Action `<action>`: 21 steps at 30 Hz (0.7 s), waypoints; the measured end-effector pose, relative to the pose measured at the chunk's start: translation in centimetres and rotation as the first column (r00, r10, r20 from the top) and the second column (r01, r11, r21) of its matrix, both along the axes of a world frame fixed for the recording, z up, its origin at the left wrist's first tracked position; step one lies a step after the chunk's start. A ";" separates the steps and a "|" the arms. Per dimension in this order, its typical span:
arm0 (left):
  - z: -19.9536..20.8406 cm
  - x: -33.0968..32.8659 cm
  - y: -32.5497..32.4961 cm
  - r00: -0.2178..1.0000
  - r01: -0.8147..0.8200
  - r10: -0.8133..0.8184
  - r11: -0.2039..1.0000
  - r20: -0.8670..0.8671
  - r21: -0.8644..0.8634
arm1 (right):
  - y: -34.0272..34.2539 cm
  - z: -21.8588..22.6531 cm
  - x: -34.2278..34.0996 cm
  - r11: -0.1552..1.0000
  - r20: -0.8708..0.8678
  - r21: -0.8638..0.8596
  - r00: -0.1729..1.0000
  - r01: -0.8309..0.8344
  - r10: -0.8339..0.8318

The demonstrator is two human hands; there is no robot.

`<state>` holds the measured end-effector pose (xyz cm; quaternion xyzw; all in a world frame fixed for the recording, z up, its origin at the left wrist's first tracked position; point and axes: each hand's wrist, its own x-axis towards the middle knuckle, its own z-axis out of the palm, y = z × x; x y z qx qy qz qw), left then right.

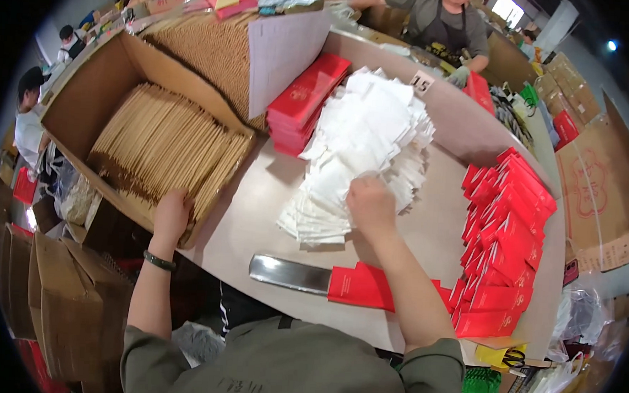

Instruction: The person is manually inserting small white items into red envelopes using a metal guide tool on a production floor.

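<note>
My left hand (173, 212) reaches into an open cardboard box (78, 88), its fingers closed at the near end of a tight row of thin tan flat pieces (168, 142). Over the near side of a heap of white paper packets (375, 121) my right hand (371, 201) is closed; what its fingers pinch is hidden. In front of me lies a shiny metal strip (289, 273), with a red paper sleeve (360, 284) around its right end. My right forearm passes above that sleeve. Behind the white heap stands a stack of red sleeves (309, 96).
On the right, many red packets (500, 256) lie overlapping along the table's raised rim. A second box (194, 55) of tan pieces stands behind the first, with a white sheet (286, 56) against it. Yellow-handled scissors (505, 356) lie at the right corner. Across the rim, a person (448, 25) works.
</note>
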<state>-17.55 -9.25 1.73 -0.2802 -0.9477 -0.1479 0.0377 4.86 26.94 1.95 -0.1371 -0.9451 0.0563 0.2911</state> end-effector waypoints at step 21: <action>2.5 8.7 -0.6 0.382 0.079 -0.420 0.902 0.823 0.424 | -9.6 0.6 13.3 0.825 0.205 -0.441 0.856 -0.353 0.475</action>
